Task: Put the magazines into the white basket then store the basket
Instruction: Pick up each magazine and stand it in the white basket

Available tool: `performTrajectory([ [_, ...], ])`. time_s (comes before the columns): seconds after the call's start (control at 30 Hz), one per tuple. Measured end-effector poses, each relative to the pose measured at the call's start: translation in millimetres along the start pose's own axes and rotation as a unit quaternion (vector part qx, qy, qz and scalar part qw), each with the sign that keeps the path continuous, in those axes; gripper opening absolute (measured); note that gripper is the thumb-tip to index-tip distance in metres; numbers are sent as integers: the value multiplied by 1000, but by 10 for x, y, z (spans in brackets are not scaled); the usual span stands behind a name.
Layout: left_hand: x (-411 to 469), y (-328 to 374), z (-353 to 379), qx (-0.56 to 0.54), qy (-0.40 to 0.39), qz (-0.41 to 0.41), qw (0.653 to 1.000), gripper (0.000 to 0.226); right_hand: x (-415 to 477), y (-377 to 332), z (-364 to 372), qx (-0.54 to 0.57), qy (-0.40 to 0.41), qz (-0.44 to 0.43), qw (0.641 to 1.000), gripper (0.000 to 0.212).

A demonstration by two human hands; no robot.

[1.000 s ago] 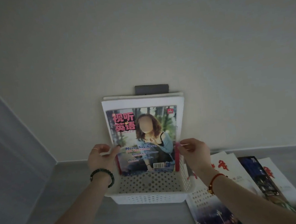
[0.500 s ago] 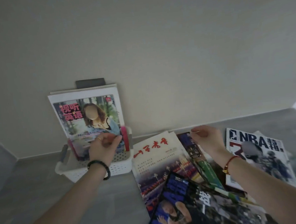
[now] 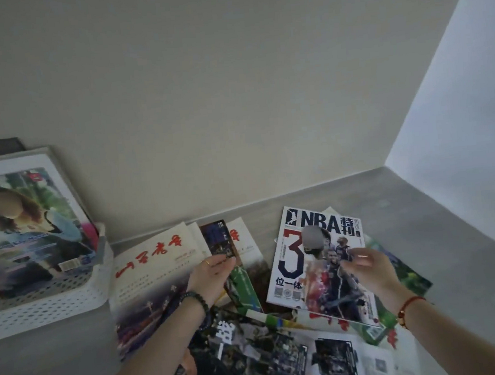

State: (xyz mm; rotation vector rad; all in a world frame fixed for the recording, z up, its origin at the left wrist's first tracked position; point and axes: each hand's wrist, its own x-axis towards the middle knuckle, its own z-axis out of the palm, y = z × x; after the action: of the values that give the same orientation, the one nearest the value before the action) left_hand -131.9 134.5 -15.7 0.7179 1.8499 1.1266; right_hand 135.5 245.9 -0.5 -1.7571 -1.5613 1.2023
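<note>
1. Head view: the white basket [image 3: 48,300] sits on the grey counter [image 3: 425,230] at the far left, close to the wall [image 3: 231,98].
2. Several magazines stand upright in the basket and lean back against the wall. The front one is a portrait-cover magazine [image 3: 23,227].
3. Loose magazines lie overlapping on the counter to the right of the basket. A red-calligraphy magazine [image 3: 153,257] lies just beside the basket, and a narrow dark magazine [image 3: 219,241] lies partly over it.
4. The NBA magazine [image 3: 316,259] lies further right, on top of other covers.
5. The left hand [image 3: 212,277], with a dark bead bracelet [image 3: 196,301] on its wrist, has its fingers curled at the lower end of the dark magazine. I cannot tell whether they actually pinch it.
6. The right hand [image 3: 366,269], with a red cord bracelet [image 3: 409,307], is over the right edge of the NBA magazine. Its fingers look loosely curled but blurred, so grip or contact cannot be told.
</note>
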Motion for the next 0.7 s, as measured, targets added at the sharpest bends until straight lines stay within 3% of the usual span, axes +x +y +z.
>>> performTrajectory([
  [0.13, 95, -63, 528, 58, -27, -16, 998, 48, 107, 357, -202, -40, -19, 33, 998, 41],
  [0.4, 228, -105, 1116, 88, -42, -44, 994, 51, 359, 625, -236, 62, -13, 68, 996, 16],
  [0.6, 315, -50, 1146, 106, -74, -65, 990, 39, 479, 694, -218, 65, -16, 120, 990, 24],
  [0.7, 283, 13, 1233, 111, -94, -33, 989, 30, 472, 677, -219, 53, -24, 133, 989, 28],
])
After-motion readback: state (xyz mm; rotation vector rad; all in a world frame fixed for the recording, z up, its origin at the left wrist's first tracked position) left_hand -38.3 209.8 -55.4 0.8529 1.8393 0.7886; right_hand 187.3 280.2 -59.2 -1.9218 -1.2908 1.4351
